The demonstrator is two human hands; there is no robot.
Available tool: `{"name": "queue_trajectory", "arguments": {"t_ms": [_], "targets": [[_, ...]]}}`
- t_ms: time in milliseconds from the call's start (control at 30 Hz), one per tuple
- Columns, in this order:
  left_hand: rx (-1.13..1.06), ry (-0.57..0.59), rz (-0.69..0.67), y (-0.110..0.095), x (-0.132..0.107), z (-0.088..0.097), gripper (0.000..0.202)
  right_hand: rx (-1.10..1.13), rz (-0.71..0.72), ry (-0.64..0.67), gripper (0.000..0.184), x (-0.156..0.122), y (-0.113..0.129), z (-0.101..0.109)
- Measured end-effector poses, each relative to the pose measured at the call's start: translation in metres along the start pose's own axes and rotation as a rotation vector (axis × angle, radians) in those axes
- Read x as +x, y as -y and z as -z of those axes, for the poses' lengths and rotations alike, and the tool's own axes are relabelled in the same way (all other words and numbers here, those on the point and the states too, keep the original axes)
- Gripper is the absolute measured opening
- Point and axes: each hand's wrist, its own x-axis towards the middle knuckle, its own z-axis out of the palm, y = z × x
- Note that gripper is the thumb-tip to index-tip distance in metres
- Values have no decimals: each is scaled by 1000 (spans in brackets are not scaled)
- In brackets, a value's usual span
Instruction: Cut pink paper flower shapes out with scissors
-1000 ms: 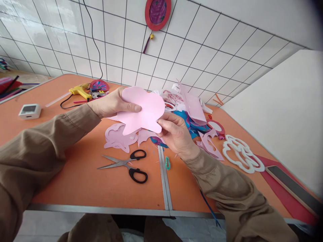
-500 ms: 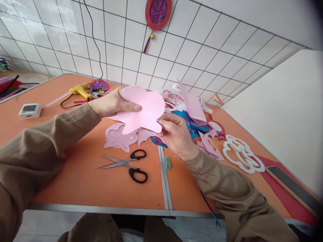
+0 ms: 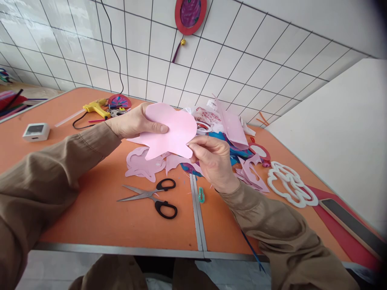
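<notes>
A pink cutout with a wavy, lobed outline (image 3: pixel 178 129) is held up over the table, looking like paper or thin foam. My left hand (image 3: pixel 136 122) grips its left side, thumb flat on the front and the other fingers hidden behind. At its lower right lobe, my right hand (image 3: pixel 211 159) pinches the edge between thumb and fingers. Below on the table lie black-handled scissors (image 3: pixel 151 195) with their blades apart. More pink cut pieces (image 3: pixel 143 163) rest just behind the scissors, and a small teal clip (image 3: pixel 201 195) lies to their right.
Pink scraps (image 3: pixel 250 173), blue patterned cloth (image 3: pixel 216 137) and a folded pink sheet (image 3: pixel 232 125) pile up behind my right hand. White cloud-shaped frames (image 3: pixel 290 185) lie at the right. A yellow glue gun (image 3: pixel 97 108) and a small white box (image 3: pixel 36 132) are at the left.
Both hands keep their hold on the pink cutout, which has shifted very slightly left. The right hand's fingers have moved a little at the edge. The things on the table look unmoved.
</notes>
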Motion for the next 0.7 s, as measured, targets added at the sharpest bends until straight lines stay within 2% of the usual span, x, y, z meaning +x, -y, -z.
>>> {"name": "queue_trajectory", "arguments": {"t_ms": [333,433,600,700], "targets": [[10,9,15,-2,-1,-1,34,-143,164,-26,9,-4,3,-2],[43,20,9,-1,-1,2,31,-143,101,-1,10,-3,4,-2],[74,40,20,-4,-1,2,28,-23,-77,88,15,-3,0,-1],[24,71,16,-6,-1,-1,25,-1,-111,121,15,-4,-1,-1]]}}
